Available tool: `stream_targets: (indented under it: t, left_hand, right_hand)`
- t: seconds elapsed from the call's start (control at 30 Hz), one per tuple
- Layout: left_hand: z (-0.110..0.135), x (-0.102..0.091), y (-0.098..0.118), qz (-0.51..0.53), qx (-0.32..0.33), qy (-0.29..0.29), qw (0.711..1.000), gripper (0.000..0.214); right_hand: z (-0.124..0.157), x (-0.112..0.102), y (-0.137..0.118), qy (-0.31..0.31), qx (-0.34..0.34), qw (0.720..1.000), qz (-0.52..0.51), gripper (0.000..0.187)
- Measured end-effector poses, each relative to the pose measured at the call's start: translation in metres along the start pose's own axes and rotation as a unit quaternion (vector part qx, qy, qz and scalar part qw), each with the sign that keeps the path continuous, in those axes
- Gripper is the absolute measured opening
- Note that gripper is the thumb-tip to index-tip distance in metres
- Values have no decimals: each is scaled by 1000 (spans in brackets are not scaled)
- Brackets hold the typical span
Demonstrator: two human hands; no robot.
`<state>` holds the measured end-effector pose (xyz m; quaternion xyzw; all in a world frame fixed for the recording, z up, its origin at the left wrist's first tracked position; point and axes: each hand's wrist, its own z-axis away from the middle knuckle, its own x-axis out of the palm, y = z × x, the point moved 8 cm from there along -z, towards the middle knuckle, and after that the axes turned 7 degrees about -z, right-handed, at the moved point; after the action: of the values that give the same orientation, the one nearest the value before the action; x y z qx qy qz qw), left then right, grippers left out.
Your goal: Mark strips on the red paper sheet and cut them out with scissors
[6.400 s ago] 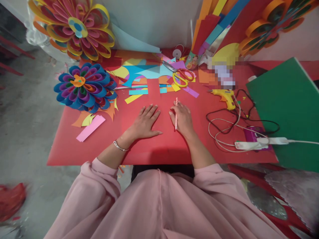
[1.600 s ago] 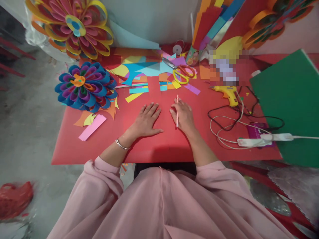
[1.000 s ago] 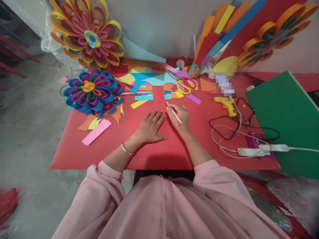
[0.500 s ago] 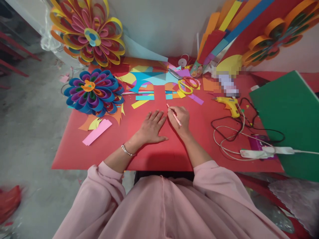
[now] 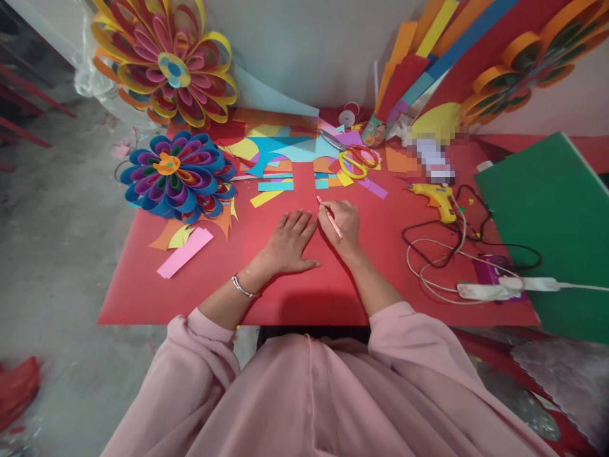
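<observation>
- The left hand (image 5: 292,242) is laid palm down on the red tabletop (image 5: 185,301); its fingers are stretched forward and slightly parted, with the thumb spread wide toward the right;
- the left forearm is slanted in from the near left; a silver bracelet (image 5: 244,287) is worn at the wrist;
- the right hand (image 5: 343,223) is set just beside the left fingertips; its fingers are curled narrowly around a pink pen (image 5: 331,219), which is held aslant, one end pointed forward and left; whether the tabletop is touched by that end cannot be told;
- the right forearm is angled in from the near right;
- scissors (image 5: 343,148) are laid beyond the right hand.
</observation>
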<state>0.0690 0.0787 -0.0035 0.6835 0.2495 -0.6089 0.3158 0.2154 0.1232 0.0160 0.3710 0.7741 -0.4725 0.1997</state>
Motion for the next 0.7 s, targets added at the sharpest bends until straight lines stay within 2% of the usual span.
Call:
stream_targets:
  t: [0.43,0.57,0.7]
  left_hand:
    - [-1,0,-1,0,0,-5,1000,112]
    - [-1,1,-1,5,2,1,1000,111]
    - [-1,0,-1,11,4,4,1000,109]
  right_hand:
    - [1,-3,-4,-1,3,1000,-2,23]
    - [23,-14,-11,-21,5,1000,-5,24]
    - [58,-35,-23,-17,-1,1000,-8,20]
